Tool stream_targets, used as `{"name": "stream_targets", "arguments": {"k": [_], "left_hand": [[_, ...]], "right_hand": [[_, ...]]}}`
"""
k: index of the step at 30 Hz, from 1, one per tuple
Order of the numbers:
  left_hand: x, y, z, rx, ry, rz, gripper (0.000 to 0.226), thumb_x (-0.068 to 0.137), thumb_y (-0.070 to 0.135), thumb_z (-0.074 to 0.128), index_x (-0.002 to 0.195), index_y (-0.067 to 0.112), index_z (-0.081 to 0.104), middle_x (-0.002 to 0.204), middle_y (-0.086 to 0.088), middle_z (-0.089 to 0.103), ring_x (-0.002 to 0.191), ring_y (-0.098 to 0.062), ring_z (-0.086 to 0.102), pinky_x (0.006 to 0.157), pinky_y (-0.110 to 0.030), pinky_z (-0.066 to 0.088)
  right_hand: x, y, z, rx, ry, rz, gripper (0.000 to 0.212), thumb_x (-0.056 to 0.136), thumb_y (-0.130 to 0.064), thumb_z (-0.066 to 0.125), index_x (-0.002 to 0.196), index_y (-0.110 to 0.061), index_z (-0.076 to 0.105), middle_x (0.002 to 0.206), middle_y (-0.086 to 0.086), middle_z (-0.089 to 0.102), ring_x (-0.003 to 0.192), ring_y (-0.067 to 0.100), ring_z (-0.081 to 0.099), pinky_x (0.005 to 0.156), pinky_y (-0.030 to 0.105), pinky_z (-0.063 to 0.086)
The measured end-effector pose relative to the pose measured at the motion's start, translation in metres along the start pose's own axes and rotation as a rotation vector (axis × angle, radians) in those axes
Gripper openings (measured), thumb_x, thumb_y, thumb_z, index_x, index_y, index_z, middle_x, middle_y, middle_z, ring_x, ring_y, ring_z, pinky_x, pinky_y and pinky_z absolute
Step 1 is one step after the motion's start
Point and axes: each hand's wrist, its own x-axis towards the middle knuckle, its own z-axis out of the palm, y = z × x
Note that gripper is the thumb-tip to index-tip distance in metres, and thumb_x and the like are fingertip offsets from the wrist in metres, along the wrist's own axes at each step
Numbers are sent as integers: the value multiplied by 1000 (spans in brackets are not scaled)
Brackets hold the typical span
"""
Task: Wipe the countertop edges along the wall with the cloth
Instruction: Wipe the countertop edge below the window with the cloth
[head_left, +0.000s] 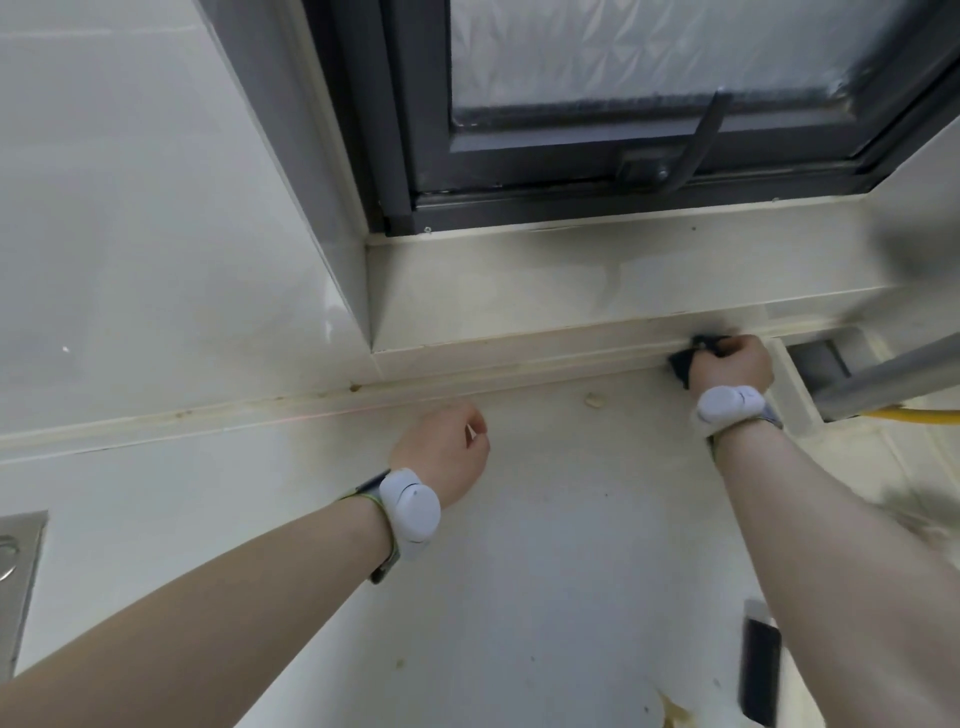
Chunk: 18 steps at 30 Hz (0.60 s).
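Right hand (730, 364) fisted on dark cloth (680, 364), pressed into tabletop (519, 571)-wall seam; left hand (447, 452) loosely curled, empty, bracing.

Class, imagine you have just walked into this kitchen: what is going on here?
A person is cleaning where the countertop meets the wall. The right hand grips a dark cloth and presses it against the raised strip at the back edge, below the window sill. The left hand rests loosely closed on the counter and holds nothing. A small crumb and some brownish stains still lie on the counter.
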Motion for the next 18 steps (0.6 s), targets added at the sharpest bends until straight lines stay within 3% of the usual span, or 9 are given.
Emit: {"name": "stream_targets", "arguments": {"k": [6, 10, 15, 18], "left_hand": [[3, 7, 5, -6, -6, 0, 8, 86, 29, 52, 89, 32, 59, 78, 14, 55, 78, -15, 54, 66, -26, 40], [0, 9, 0, -7, -13, -7, 9, 86, 28, 51, 88, 31, 59, 77, 13, 57, 78, -17, 56, 67, -28, 44], [-10, 11, -10, 12, 11, -14, 9, 86, 28, 50, 87, 29, 59, 78, 12, 58, 75, -16, 56, 63, -28, 40], [-15, 13, -16, 5, 19, -26, 9, 86, 29, 50, 87, 29, 59, 77, 11, 59, 74, -17, 57, 61, -27, 38]], "right_hand": [[-36, 7, 19, 4, -87, -71, 23, 79, -8, 57, 100, -9, 65, 105, 14, 67, 100, 33, 61, 82, 30, 46], [-71, 17, 37, -193, -273, -402, 27, 73, -8, 57, 96, -17, 67, 104, 8, 67, 99, 34, 55, 77, 25, 39], [-117, 6, 53, -528, -461, -971, 15, 70, -24, 53, 80, -24, 63, 98, -2, 63, 101, 28, 50, 77, 33, 41], [-126, -2, 52, -681, -624, -1091, 9, 69, -29, 54, 74, -27, 61, 92, -6, 60, 91, 25, 51, 70, 28, 38]]}}
